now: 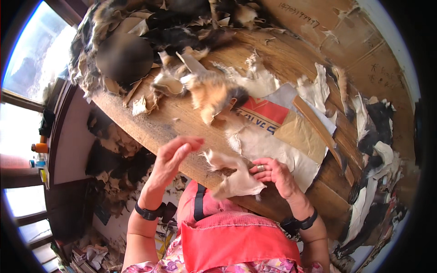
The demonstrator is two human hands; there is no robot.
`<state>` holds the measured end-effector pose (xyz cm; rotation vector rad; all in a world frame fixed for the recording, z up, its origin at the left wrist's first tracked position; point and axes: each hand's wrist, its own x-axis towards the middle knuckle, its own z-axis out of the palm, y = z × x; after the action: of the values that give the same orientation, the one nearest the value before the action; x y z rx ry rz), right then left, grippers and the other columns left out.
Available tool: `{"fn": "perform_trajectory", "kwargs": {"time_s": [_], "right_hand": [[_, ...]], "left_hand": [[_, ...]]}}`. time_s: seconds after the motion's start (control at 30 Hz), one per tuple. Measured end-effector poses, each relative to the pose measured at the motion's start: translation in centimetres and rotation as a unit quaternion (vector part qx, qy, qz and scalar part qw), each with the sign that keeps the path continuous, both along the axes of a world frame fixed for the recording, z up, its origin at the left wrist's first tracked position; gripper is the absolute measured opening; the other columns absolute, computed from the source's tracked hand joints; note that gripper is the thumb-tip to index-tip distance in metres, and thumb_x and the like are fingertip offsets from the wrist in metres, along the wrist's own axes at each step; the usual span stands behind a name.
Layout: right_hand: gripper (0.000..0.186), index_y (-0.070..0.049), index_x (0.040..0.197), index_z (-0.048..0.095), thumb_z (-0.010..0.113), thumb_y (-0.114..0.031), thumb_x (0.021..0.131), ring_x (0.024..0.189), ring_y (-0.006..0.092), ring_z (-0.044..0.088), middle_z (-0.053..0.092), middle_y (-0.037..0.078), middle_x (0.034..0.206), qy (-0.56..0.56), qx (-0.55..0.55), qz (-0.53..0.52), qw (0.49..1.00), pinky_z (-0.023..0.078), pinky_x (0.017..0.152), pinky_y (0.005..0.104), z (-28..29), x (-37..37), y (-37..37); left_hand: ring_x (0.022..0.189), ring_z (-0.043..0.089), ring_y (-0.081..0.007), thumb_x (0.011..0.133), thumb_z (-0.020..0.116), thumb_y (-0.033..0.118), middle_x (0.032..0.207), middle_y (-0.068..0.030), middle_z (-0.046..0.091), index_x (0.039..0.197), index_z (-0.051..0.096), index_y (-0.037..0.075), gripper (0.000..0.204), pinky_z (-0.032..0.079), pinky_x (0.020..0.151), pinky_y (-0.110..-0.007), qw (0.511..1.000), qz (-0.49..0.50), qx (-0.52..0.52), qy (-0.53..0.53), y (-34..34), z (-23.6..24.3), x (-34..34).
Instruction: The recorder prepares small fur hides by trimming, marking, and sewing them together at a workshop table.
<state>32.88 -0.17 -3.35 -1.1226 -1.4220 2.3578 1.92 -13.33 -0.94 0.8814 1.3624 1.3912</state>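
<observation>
A pale piece of hide [234,179] with a ragged edge and a hole lies at the near edge of the wooden table [168,120], partly overhanging it. My right hand [275,175], with a ring on one finger, has curled fingers on the hide's right side. Left of the hide, my left hand [175,157] is raised above the table edge, fingers stretched out and slightly blurred, holding nothing visible. Beyond the right hand lies a larger pale hide [268,148]. An orange-and-black fur piece [211,93] sits farther back.
A paper sheet with red print [268,111] and a wooden strip [318,125] lie on the right of the table. Fur scraps [182,34] pile up at the back, with a dark round object [125,58] among them. More scraps [380,168] hang at the right. Windows [25,136] line the left.
</observation>
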Motion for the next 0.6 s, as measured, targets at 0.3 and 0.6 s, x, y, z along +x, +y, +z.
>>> {"fn": "perform_trajectory", "kwargs": {"time_s": [0.3, 0.6], "right_hand": [[0.020, -0.003, 0.102, 0.068, 0.074, -0.007, 0.083, 0.077, 0.0306, 0.068, 0.068, 0.016, 0.088, -0.085, 0.424, 0.054, 0.900, 0.052, 0.068, 0.0383, -1.7, -0.5, -4.3], [0.024, -0.001, 0.099, 0.072, 0.082, -0.009, 0.078, 0.076, 0.0258, 0.069, 0.071, 0.013, 0.088, -0.104, 0.313, -0.003, 0.944, 0.054, 0.068, 0.0330, 1.5, 2.0, -2.8]], "left_hand": [[0.100, 0.069, -0.0270, 0.086, 0.071, 0.006, 0.107, -0.0126, 0.070, 0.111, 0.071, 0.005, 0.025, 0.054, 0.085, -0.034, 0.950, -0.134, -0.082, 0.272, 5.5, -2.5, 3.4], [0.099, 0.063, -0.0292, 0.078, 0.077, 0.012, 0.101, -0.0079, 0.066, 0.106, 0.069, 0.009, 0.029, 0.044, 0.101, -0.043, 0.840, -0.302, 0.143, 0.428, 6.3, -3.5, 8.0]]}}
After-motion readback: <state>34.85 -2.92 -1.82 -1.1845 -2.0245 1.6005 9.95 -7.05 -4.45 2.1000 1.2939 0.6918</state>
